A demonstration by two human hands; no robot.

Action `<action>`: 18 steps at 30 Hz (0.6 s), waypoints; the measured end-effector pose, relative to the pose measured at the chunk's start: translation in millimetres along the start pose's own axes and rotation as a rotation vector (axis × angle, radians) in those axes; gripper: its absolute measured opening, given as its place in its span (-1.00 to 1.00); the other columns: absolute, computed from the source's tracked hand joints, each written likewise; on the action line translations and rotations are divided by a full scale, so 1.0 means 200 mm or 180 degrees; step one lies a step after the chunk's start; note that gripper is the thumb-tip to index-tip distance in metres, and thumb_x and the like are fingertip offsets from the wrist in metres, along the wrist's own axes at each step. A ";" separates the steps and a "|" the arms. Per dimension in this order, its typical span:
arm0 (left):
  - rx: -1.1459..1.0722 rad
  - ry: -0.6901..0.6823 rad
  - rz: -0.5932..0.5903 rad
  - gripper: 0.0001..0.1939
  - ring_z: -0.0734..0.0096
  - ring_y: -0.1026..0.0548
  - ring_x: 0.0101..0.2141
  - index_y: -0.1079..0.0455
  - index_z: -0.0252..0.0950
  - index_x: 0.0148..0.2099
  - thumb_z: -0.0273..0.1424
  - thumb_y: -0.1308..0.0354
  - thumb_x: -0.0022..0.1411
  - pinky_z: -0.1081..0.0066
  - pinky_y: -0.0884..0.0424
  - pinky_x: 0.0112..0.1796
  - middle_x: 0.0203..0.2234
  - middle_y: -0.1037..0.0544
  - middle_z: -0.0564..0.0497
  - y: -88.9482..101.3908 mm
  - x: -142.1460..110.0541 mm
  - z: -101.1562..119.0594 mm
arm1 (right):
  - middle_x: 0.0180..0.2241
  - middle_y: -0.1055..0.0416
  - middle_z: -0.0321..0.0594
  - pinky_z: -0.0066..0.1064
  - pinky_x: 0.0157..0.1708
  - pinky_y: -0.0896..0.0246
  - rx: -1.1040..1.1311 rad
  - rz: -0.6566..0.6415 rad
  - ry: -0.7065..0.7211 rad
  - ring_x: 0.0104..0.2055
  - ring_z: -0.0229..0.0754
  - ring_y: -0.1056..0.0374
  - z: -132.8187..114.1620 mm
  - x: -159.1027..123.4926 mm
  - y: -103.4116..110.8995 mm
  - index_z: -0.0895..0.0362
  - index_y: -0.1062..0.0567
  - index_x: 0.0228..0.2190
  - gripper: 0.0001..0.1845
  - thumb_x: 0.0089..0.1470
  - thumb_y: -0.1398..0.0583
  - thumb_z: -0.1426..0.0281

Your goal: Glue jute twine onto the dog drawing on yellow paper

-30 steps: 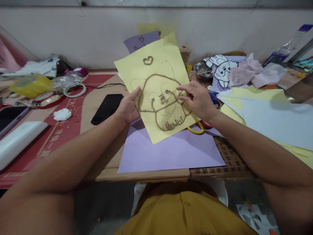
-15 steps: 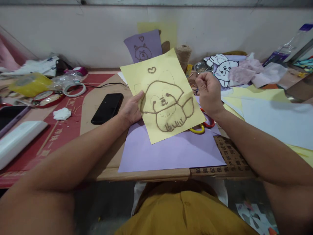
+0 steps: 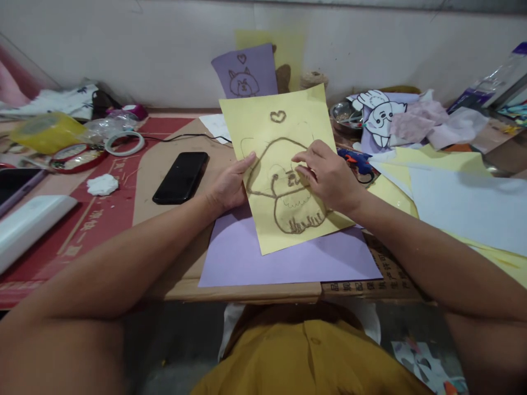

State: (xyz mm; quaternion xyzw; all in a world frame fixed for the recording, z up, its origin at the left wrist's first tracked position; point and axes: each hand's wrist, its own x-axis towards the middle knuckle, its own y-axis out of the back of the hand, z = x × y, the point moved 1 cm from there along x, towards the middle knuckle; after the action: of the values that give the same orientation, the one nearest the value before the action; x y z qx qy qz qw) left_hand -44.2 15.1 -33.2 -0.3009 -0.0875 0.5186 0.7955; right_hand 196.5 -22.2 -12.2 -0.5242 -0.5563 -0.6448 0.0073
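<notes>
My left hand point(image 3: 230, 186) is closed on the left edge of a yellow sheet point(image 3: 284, 189), thumb on the front. The sheet is tilted up and bears a raised brown, cord-like outline of an animal with a heart above it; thin pencil lines show around the ears. My right hand point(image 3: 329, 175) is over the animal's face, its thumb and forefinger pinched together close to the paper. Whatever these fingertips hold is too small to make out. Beneath, a purple sheet point(image 3: 288, 263) lies on the cardboard.
A black phone point(image 3: 181, 178) lies to the left, near a white tape roll point(image 3: 124, 144). Behind stand a purple card point(image 3: 247, 71) with a similar animal and a cone of twine point(image 3: 314, 79). White and yellow sheets point(image 3: 465, 192) and a metal bowl point(image 3: 346, 112) are to the right.
My right hand has come from the sheet's right side, where it was a fist, onto the drawing. The yellow sheet has shifted slightly right and turned more upright in my left hand.
</notes>
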 end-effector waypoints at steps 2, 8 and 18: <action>-0.0028 0.0025 -0.0098 -0.44 -0.16 -0.68 0.21 -0.39 -0.38 0.51 -0.26 -0.05 0.63 -0.14 -0.52 0.37 0.12 -0.75 -0.26 -0.01 -0.01 -0.01 | -0.15 -0.45 -0.06 -0.12 0.00 -0.44 -0.0139 -0.0156 0.0044 -0.09 0.02 -0.42 0.00 0.00 -0.01 0.04 -0.55 -0.14 -0.80 0.49 -0.12 0.41; -0.0026 0.0021 -0.0055 -0.45 -0.17 -0.70 0.19 -0.40 -0.38 0.50 -0.26 -0.06 0.62 -0.16 -0.53 0.36 0.14 -0.73 -0.29 -0.02 -0.01 -0.02 | -0.20 -0.43 -0.08 -0.16 -0.06 -0.42 -0.0368 -0.0194 0.0055 -0.13 -0.02 -0.39 0.00 -0.01 -0.04 0.04 -0.45 -0.27 -0.80 0.35 -0.13 0.56; -0.0133 -0.0165 0.0140 -0.46 -0.08 -0.69 0.20 -0.32 -0.36 0.53 -0.32 -0.03 0.63 -0.08 -0.51 0.38 0.14 -0.74 -0.25 0.06 0.05 -0.04 | -0.35 -0.24 -0.31 -0.26 -0.27 -0.21 0.1101 0.1131 -0.1650 -0.36 -0.23 -0.19 0.14 0.03 0.10 0.03 -0.41 -0.25 -0.90 0.37 -0.23 0.35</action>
State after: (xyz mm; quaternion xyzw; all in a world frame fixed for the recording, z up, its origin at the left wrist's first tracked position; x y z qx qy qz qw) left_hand -46.4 23.6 -47.8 -0.3058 -0.1123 0.5417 0.7749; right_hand 224.7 -5.5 1.7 -0.7498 -0.5408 -0.3753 0.0665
